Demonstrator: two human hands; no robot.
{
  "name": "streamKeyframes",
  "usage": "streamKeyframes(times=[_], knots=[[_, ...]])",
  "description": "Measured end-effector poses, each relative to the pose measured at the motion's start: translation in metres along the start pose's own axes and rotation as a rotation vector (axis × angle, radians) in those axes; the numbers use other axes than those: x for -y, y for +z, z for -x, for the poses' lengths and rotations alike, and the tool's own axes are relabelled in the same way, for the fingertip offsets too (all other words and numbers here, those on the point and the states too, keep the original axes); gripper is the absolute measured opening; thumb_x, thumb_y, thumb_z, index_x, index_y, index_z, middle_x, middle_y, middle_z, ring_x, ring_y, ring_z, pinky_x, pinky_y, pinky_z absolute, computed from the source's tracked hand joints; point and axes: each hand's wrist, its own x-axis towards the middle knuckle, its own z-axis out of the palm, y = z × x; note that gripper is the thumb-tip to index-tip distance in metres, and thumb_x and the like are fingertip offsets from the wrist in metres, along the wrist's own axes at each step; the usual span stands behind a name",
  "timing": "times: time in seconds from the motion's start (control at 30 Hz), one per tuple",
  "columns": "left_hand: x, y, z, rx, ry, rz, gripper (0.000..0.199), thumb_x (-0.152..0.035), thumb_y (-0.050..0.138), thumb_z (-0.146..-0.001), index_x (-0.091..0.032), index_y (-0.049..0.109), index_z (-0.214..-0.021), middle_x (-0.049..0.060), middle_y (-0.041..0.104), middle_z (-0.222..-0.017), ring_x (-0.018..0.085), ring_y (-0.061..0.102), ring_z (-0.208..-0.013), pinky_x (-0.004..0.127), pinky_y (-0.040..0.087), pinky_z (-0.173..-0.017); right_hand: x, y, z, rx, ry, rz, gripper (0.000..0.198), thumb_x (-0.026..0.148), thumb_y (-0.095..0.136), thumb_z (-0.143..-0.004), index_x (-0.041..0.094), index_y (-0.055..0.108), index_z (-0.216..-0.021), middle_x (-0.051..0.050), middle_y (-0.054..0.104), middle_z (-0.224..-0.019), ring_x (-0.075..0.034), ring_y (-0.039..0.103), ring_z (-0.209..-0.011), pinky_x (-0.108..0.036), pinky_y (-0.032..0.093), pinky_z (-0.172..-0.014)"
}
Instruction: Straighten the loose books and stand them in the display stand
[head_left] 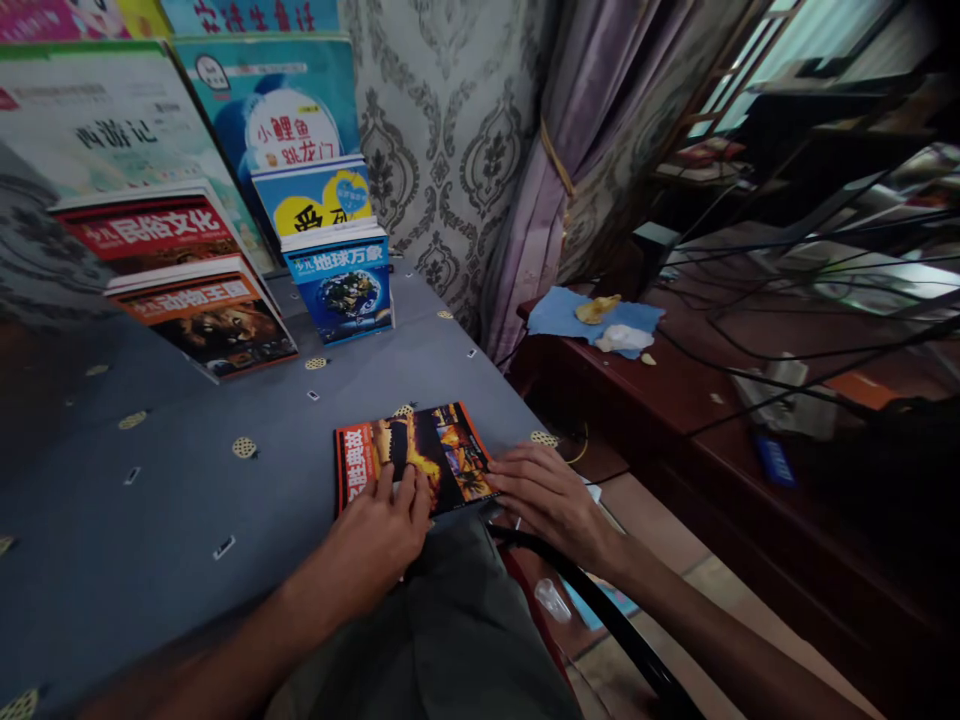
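Note:
A thin book with an orange and black cover lies at the near edge of the table, its title strip turned sideways on the left. My left hand rests its slightly spread fingers on the lower part of the cover. At the book's right end, my right hand touches the edge with outstretched fingertips; its thumb is hidden. Farther back stand a lion-cover book, a red-titled book behind it, and a blue book with a globe.
A patterned grey cloth covers the table. Larger picture books lean at the back wall. A purple curtain hangs beyond. To the right, a dark red wooden desk holds a blue cloth and tangled cables.

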Motion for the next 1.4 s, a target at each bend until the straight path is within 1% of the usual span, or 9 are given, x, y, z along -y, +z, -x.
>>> streamKeyframes(times=[0.13,0.27,0.47,0.63,0.77,0.97,1.1,1.23,1.4], knots=[[0.008,-0.022,0.005,0.030,0.025,0.023,0.054,-0.004,0.053,-0.086,-0.007,0.046,-0.140,0.022,0.059,-0.139,0.035,0.061,-0.123,0.045,0.058,-0.090,-0.004,-0.001,-0.014,-0.007,0.024,-0.125,0.025,0.031,0.055,-0.100,0.023,0.067,-0.121,-0.008,0.076,-0.100,-0.022,0.069,-0.098,-0.041,0.057,-0.085],[0.028,-0.044,0.010,0.027,-0.028,0.183,0.038,-0.005,0.049,-0.090,-0.016,0.053,-0.127,0.011,0.069,-0.122,0.025,0.068,-0.109,0.034,0.057,-0.079,-0.018,0.007,-0.022,-0.036,0.163,-0.298,0.027,0.039,0.057,-0.099,0.024,0.070,-0.116,-0.009,0.076,-0.101,-0.022,0.069,-0.099,-0.039,0.059,-0.084],[0.055,-0.041,0.017,-0.281,-0.128,0.265,0.029,-0.024,0.035,-0.104,-0.022,0.059,-0.119,0.006,0.075,-0.102,0.019,0.072,-0.086,0.028,0.054,-0.067,-0.043,0.026,-0.042,0.023,0.339,-0.383,0.029,0.044,0.057,-0.097,0.026,0.073,-0.114,-0.008,0.075,-0.107,-0.024,0.069,-0.102,-0.042,0.057,-0.090],[0.064,-0.040,0.023,-0.423,-0.058,0.273,0.033,-0.023,0.037,-0.103,-0.024,0.060,-0.126,0.006,0.075,-0.109,0.019,0.073,-0.093,0.031,0.059,-0.077,-0.051,0.037,-0.062,0.112,0.244,-0.360,0.029,0.039,0.052,-0.100,0.025,0.072,-0.116,-0.007,0.076,-0.099,-0.021,0.072,-0.092,-0.035,0.058,-0.082],[0.068,-0.042,0.033,-0.451,0.048,0.254,0.043,-0.011,0.039,-0.097,-0.025,0.057,-0.134,0.005,0.072,-0.123,0.018,0.068,-0.114,0.034,0.058,-0.094,-0.050,0.039,-0.061,0.014,0.135,-0.187,0.031,0.031,0.047,-0.102,0.025,0.068,-0.123,-0.009,0.074,-0.104,-0.020,0.071,-0.092,-0.032,0.058,-0.078],[0.090,-0.005,0.036,-0.485,0.007,0.158,0.048,-0.003,0.041,-0.092,-0.022,0.060,-0.132,0.008,0.068,-0.131,0.020,0.060,-0.127,0.040,0.052,-0.106,-0.039,0.043,-0.045,-0.103,0.023,0.156,0.034,0.017,0.046,-0.100,0.027,0.065,-0.127,-0.008,0.071,-0.102,-0.019,0.068,-0.089,-0.034,0.057,-0.076],[0.102,0.029,0.034,-0.405,-0.060,0.147,0.047,-0.001,0.043,-0.090,-0.021,0.062,-0.127,0.009,0.067,-0.132,0.021,0.059,-0.128,0.045,0.049,-0.109,-0.027,0.042,-0.046,0.074,-0.040,0.147,0.029,0.015,0.046,-0.100,0.021,0.068,-0.119,-0.009,0.070,-0.098,-0.019,0.065,-0.083,-0.033,0.056,-0.071],[0.103,0.042,0.041,-0.273,-0.149,0.179,0.052,0.001,0.039,-0.088,-0.022,0.058,-0.131,0.008,0.063,-0.139,0.021,0.056,-0.132,0.046,0.046,-0.110,-0.024,0.031,-0.052,0.335,-0.046,0.019,0.029,0.014,0.047,-0.098,0.022,0.070,-0.114,-0.008,0.071,-0.099,-0.020,0.064,-0.088,-0.035,0.055,-0.078],[0.097,0.036,0.035,-0.305,-0.268,0.269,0.033,-0.015,0.040,-0.099,-0.023,0.061,-0.122,0.008,0.066,-0.133,0.022,0.060,-0.125,0.046,0.047,-0.107,-0.024,0.046,-0.080,0.339,-0.031,0.027,0.033,0.008,0.049,-0.092,0.021,0.071,-0.113,-0.009,0.072,-0.105,-0.023,0.065,-0.096,-0.040,0.056,-0.083]])
